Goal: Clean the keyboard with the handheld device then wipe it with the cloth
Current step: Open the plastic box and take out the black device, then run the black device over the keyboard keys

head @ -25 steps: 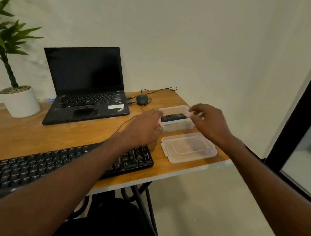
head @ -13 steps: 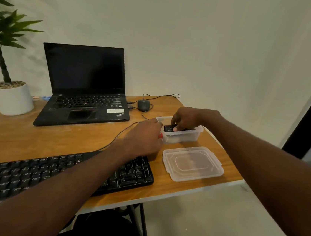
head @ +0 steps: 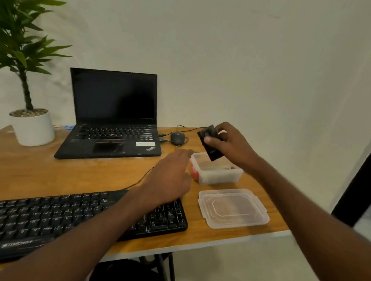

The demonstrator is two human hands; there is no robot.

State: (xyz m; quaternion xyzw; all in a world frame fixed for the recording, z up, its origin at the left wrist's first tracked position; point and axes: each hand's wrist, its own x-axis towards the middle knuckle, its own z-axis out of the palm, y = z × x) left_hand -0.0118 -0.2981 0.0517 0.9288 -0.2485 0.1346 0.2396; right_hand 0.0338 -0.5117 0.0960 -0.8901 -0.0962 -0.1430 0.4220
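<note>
My right hand (head: 228,143) grips a black handheld device (head: 211,149), tilted, just above a clear plastic box (head: 219,175) at the desk's right side. My left hand (head: 171,175) rests with relaxed fingers against the box's left wall, above the right end of a black keyboard (head: 32,217) that lies along the front of the wooden desk (head: 26,173). What else lies inside the box is too blurred to tell. No cloth is plainly visible.
The box's clear lid (head: 233,208) lies near the front right corner. A black laptop (head: 113,118) stands open at the back, a grey mouse (head: 177,137) and cables to its right. A potted plant (head: 31,126) stands at the back left. The desk edge drops off right.
My right hand has lifted the black device out of the clear box and tilted it. My left hand stays at the box's left side.
</note>
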